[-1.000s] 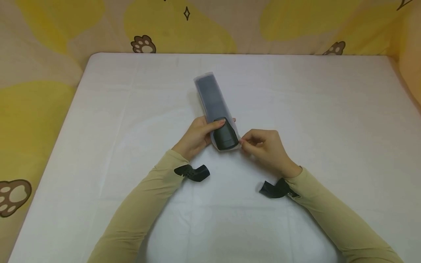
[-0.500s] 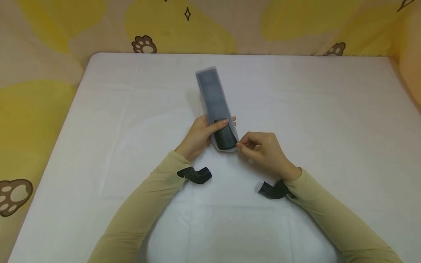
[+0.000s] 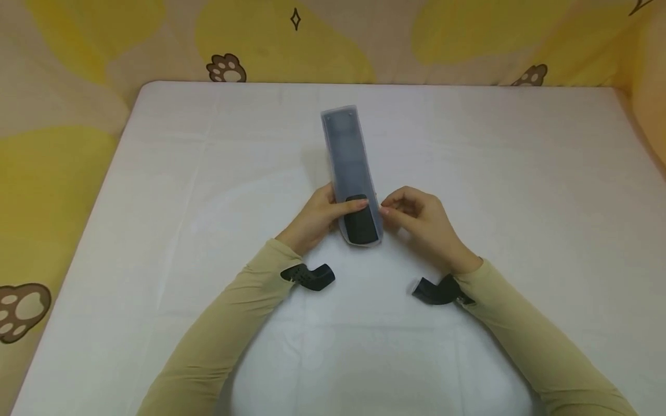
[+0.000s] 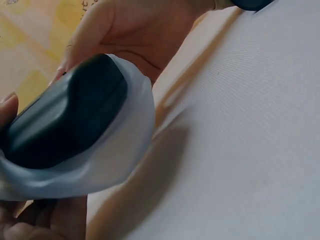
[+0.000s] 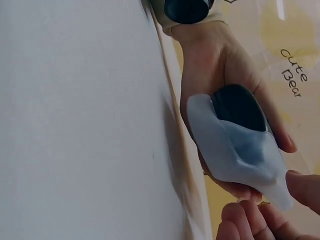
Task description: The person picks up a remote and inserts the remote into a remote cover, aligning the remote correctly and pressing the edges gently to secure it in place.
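A long dark remote control (image 3: 360, 226) lies inside a translucent silicone cover (image 3: 347, 150), tilted slightly left at its far end. Its black near end shows through the cover's opening. My left hand (image 3: 314, 219) grips remote and cover from the left, thumb across the black part and fingers underneath. On the right edge, my right hand (image 3: 418, 222) pinches the cover's rim between thumb and fingertips. The right wrist view shows the cover (image 5: 225, 150) drawn to a corner by the right thumb (image 5: 304, 189). In the left wrist view, the cover's soft lip (image 4: 125, 145) wraps below the black end.
A white cloth-covered table (image 3: 520, 173) lies under both hands. Patterned yellow fabric (image 3: 312, 46) hangs behind it and at the left. Black wrist cameras (image 3: 312, 277) sit at both sleeve cuffs.
My right hand has moved up along the cover's right edge from its near corner. The remote and cover have turned more upright and shifted right; a strip of cover now shows right of the black part.
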Tool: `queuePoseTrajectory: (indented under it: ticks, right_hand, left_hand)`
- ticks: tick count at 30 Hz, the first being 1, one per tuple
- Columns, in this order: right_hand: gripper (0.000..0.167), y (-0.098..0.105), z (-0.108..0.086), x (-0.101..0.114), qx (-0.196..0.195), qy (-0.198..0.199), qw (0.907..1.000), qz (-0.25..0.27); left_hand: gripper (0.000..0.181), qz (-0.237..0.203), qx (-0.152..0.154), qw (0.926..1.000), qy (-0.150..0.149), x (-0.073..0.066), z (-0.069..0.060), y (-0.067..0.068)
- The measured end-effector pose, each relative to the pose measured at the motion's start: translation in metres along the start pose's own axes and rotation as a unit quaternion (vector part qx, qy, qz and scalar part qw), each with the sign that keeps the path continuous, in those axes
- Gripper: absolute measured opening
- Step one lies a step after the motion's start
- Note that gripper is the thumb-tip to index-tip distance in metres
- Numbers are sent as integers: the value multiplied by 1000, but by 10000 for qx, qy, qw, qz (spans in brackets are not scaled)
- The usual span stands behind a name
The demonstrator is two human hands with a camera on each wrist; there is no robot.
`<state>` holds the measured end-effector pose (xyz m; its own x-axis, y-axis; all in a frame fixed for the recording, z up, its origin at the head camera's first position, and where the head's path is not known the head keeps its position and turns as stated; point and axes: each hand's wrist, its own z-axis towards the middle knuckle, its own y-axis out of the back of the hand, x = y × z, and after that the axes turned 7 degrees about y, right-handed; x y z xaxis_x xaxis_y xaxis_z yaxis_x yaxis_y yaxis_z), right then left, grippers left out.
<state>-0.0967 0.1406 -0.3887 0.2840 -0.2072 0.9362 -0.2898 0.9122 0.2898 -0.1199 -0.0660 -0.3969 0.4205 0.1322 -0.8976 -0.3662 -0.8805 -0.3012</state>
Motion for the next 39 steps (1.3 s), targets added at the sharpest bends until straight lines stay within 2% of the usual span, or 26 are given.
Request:
queuePoseTrajectory:
  ticks: [3,7,12,16,20,23,27,30,32,37,39]
  right_hand:
    - [16,3,7,2,10,-103,9999,-1]
    - [21,5,21,5,-80,-182,9998,97]
    - [28,2,39,8,-72,-576,9974,437]
    - [31,-2,47,7,92,-837,9954,446]
    - [32,-2,50,4,244,-831,9956,349]
    - [32,-2,50,0,219,-776,9959,414]
    - [28,1,48,-4,65,-966,9889,1125]
    - [25,4,47,-7,-159,-1074,9769,1842]
    - [23,7,47,-8,-295,-1007,9729,2063]
    - [19,12,48,-9,-496,-842,9719,2142]
    - [17,13,49,-9,-600,-826,9684,2276]
  left_hand:
    - [50,365,-175,9992,39,-1,0,0]
    - [48,718,-216,9971,86,-2,-1,0]
    - [51,978,-71,9951,152,-1,-1,0]
    - [54,1085,5,9940,139,-1,-2,0]
    - [53,1229,-41,9923,157,-1,-2,0]
    - [55,1351,-99,9906,194,-2,-1,1]
    - [56,1384,-56,9900,250,-2,-1,3]
    - [54,1479,74,9888,173,-3,0,4]
    - [53,1714,43,9852,33,-4,0,6]
    - [50,2153,-245,9756,-343,-4,0,12]
    - [47,2284,-299,9720,-462,-4,0,13]
